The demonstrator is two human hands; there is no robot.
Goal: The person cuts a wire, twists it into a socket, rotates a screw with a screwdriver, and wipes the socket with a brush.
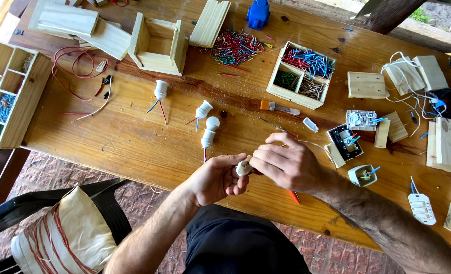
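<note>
Steadying the small white lamp socket [243, 167] in left hand [216, 178] fingers, right hand [286, 163] pinches, probably its wires, best kept close above the table [134, 137].

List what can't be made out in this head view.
- White part: mostly covered by left hand and right hand.
- Orange tool: mostly hidden under the right wrist.
- Wooden tray: cut by the left edge.
- Wire bits: too small to separate.

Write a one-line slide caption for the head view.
Both hands, left and right, hold a small white socket over a wooden table strewn with wires.
</note>
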